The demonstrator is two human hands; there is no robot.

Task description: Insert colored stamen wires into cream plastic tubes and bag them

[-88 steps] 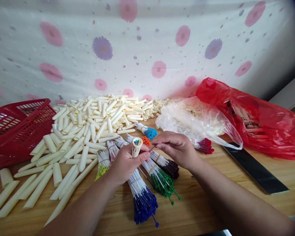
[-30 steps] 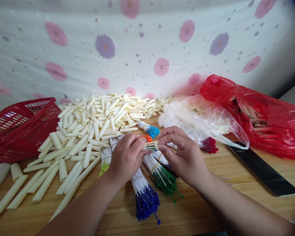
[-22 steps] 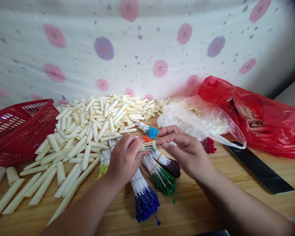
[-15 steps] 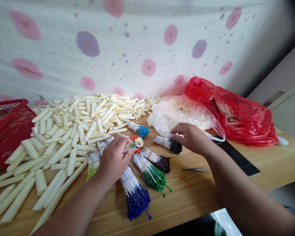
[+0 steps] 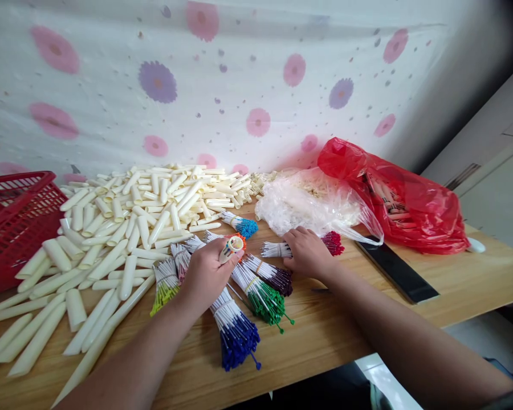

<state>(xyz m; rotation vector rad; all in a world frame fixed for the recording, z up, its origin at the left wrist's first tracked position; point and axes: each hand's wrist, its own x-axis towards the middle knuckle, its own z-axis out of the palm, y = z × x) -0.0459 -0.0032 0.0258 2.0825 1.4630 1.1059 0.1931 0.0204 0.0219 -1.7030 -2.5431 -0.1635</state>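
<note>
My left hand (image 5: pixel 208 273) is closed around a cream pen barrel (image 5: pixel 231 246), its round open end facing up and coloured bits showing inside. My right hand (image 5: pixel 304 255) curls over a bundle of pen refills (image 5: pixel 275 249); only their white ends show, and the fingertips are partly hidden. Between and below the hands lie banded refill bundles with blue (image 5: pixel 238 341), green (image 5: pixel 268 302), dark maroon (image 5: pixel 280 279) and yellow (image 5: pixel 165 291) ends. An orange-ended bundle (image 5: pixel 241 234) is partly covered by my left hand. Past my right hand, a red-ended bundle (image 5: pixel 333 243) pokes out.
A large heap of cream tubes (image 5: pixel 123 228) spreads over the left of the wooden table (image 5: pixel 325 347). A red basket (image 5: pixel 17 228) stands at far left. A clear plastic bag (image 5: pixel 308 199), a red bag (image 5: pixel 427 210) and a black flat slab (image 5: pixel 397 270) lie at right.
My right hand has come down and left onto the refills, its fingers now curled. The red-ended bundle has come into sight behind it. My left hand still holds the barrel, now tilted more upward.
</note>
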